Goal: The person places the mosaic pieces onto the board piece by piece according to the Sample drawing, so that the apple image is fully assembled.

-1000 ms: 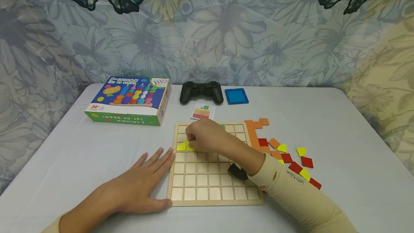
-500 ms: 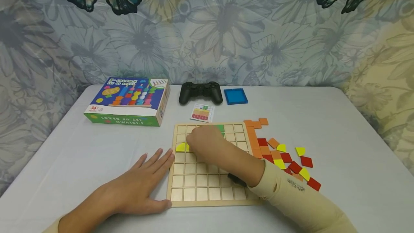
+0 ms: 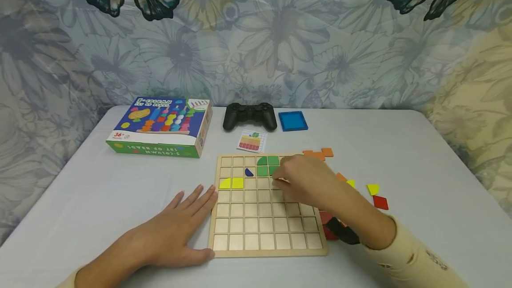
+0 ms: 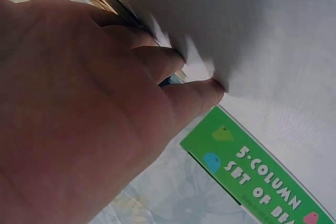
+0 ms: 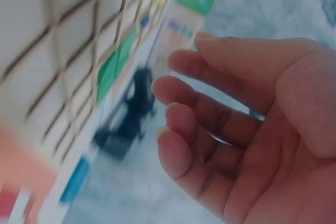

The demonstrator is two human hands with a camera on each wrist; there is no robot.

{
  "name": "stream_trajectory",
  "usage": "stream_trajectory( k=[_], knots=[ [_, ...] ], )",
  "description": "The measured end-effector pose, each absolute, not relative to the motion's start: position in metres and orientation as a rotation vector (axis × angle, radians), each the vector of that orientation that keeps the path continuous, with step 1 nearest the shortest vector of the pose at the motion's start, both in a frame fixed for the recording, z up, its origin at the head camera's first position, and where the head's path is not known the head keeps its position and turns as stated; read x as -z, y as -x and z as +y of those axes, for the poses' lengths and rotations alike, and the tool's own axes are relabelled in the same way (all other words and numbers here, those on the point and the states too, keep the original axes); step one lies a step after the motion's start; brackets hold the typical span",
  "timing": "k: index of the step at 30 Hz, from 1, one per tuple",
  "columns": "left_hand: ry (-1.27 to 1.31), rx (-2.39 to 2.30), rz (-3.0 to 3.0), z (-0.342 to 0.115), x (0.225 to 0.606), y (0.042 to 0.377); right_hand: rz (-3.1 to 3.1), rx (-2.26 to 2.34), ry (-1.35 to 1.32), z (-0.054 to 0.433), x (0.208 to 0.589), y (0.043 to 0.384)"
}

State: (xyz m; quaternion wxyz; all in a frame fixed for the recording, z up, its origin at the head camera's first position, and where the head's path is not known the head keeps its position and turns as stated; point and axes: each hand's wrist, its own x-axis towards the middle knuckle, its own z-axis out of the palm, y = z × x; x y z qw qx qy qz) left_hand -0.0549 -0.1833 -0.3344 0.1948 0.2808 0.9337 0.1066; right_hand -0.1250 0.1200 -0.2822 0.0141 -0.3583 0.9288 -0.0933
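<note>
A wooden grid board (image 3: 267,253) lies on the white table. Yellow tiles (image 3: 238,183) fill two cells at the left of its third row. Green tiles (image 3: 262,171) sit in the upper middle, with a small blue piece (image 3: 249,172) beside them. My left hand (image 3: 176,228) lies with spread fingers on the table, its fingertips and thumb at the board's left edge. Over the board's upper right side is my right hand (image 3: 306,179). In the right wrist view its fingers (image 5: 176,153) are loosely bent and hold nothing.
Orange tiles (image 3: 327,152), red tiles (image 3: 380,202) and more yellow tiles (image 3: 373,189) lie right of the board, partly behind the right arm. A picture card (image 3: 252,141), a black game controller (image 3: 250,117), a blue tray (image 3: 293,121) and a toy box (image 3: 160,126) stand behind.
My right hand has left the yellow tiles and moved right across the board, uncovering a full yellow cell, the blue piece and the green tiles. My left hand stays put.
</note>
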Motion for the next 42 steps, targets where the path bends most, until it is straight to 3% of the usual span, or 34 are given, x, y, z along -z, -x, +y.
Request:
stream_trajectory(
  k=[12, 23, 42],
  knots=[
    [-0.765, -0.298, 2.609, -0.182, 0.337, 0.054, 2.899, 0.289, 0.514, 0.21, 0.275, 0.14],
    [-0.769, -0.309, 2.613, -0.182, 0.337, 0.053, 2.65, 0.207, 0.405, 0.247, 0.285, 0.159],
    [-0.789, -0.293, 2.618, -0.183, 0.335, 0.056, 2.539, 0.232, 0.365, 0.251, 0.295, 0.166]
  ],
)
